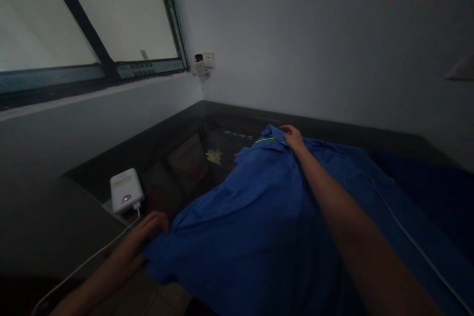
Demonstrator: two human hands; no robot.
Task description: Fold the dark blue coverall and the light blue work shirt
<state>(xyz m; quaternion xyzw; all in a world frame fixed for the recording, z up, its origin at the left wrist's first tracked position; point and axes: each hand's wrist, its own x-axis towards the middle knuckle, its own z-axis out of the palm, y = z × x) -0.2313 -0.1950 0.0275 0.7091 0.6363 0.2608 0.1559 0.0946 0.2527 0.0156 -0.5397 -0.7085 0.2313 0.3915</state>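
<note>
Closest to the camera is the person's right forearm, which goes from the lower right corner across a blue work shirt [259, 227] up to the right hand [294, 137]. This hand is at the far end of the shirt, on the collar [269, 141], which has a thin yellow-green line. Its fingers are bent down and closed on the collar cloth.

The shirt is spread out flat on a dark table [174, 153] with a shiny top, and it covers most of the near and middle part of it. The left hand [150, 227] is at the left edge of the shirt, near the sleeve end. Its fingers are curved and touch the cloth, but in the dim light one cannot tell whether they pinch it or only rest on it.

Just beside the left hand, farther on the table, lies a white power bank [125, 190] with a white cable [92, 256] that runs toward the camera. Another thin white cord [407, 243] crosses the right part of the shirt. On the wall in the corner there are sockets [204, 63], next to a window [74, 19].
</note>
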